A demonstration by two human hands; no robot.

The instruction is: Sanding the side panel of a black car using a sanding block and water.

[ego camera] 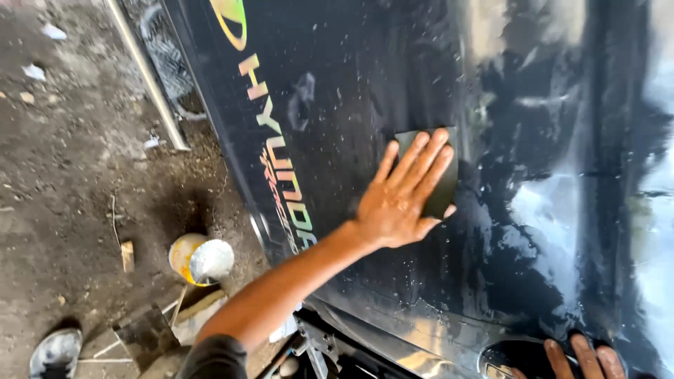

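Note:
My left hand (pixel 400 200) lies flat, fingers spread, pressing a dark grey rectangular abrasive sheet (pixel 444 184) against a wet, glossy black car body panel (pixel 365 91). Water drops and smeared wet patches cover the panel around the sheet. My left arm reaches in from the lower left. At the bottom right, the fingers of my right hand (pixel 583 358) rest on the panel's lower edge beside a dark round opening (pixel 509 358); the rest of that hand is cut off by the frame. It holds nothing that I can see.
A strip of iridescent lettering (pixel 281 161) runs along the panel's left side. On the dirt floor at left are a small yellow pot with liquid (pixel 200 260), wood scraps (pixel 126 256) and a shoe (pixel 56 351). A metal pipe (pixel 147 77) leans at the upper left.

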